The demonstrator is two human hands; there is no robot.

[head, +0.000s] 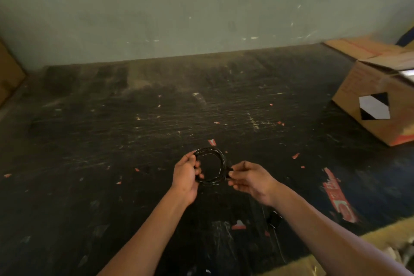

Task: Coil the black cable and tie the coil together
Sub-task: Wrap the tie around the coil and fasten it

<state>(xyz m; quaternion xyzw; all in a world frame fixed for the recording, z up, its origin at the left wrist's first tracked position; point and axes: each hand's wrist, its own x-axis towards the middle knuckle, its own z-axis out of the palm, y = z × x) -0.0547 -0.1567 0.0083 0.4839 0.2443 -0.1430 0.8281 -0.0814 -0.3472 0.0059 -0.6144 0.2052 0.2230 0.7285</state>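
Left hand gripping left side of coiled black cable, fingers curling through loop. Right hand pinching cable end at coil's right edge. Coil hovering above dark scuffed table. Cardboard box sitting far right.

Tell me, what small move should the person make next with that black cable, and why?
Probably wrap the loose end around the round coil of black cable. The left hand grips the coil's left side, the right hand pinches the small black end at its right side, and no tie shows yet.
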